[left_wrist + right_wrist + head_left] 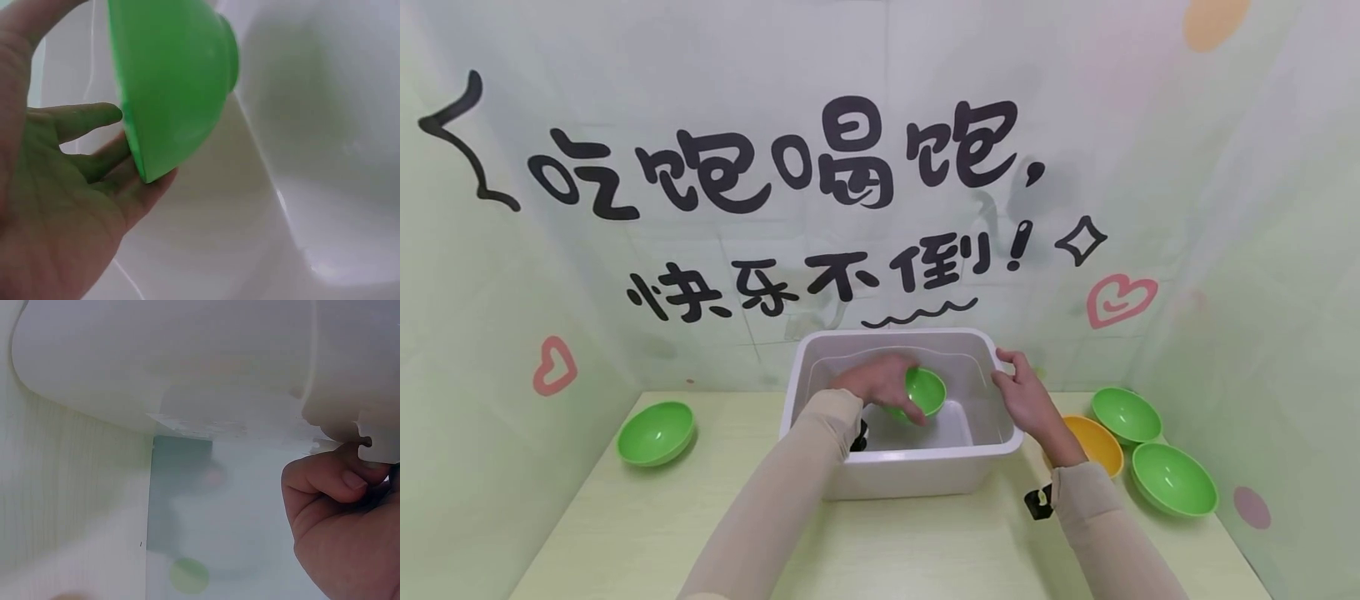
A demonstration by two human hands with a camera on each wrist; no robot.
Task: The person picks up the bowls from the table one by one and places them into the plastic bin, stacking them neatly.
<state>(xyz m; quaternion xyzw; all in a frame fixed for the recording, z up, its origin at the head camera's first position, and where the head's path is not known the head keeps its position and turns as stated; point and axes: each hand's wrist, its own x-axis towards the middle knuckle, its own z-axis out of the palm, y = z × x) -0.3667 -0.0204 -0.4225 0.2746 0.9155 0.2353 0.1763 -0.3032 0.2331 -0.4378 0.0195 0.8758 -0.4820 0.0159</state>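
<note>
A white plastic bin [910, 479] stands at the middle of the table's back. My left hand [883, 382] reaches down into it and holds a green bowl [929, 390] by the rim. In the left wrist view this bowl [175, 81] is tipped on its side, its foot facing away from the palm. Fingertips [103, 115] of that hand touch the rim; the thumb's contact is cut off by the frame. My right hand [1030, 404] grips the bin's right rim. Its fingers curl under the lip in the right wrist view, partly hidden.
One green bowl [656, 433] sits on the table left of the bin. On the right are an orange bowl [1097, 446] and two green ones, the rear bowl [1126, 414] and the front bowl [1174, 478]. A printed cloth wall [820, 50] closes off the back and sides.
</note>
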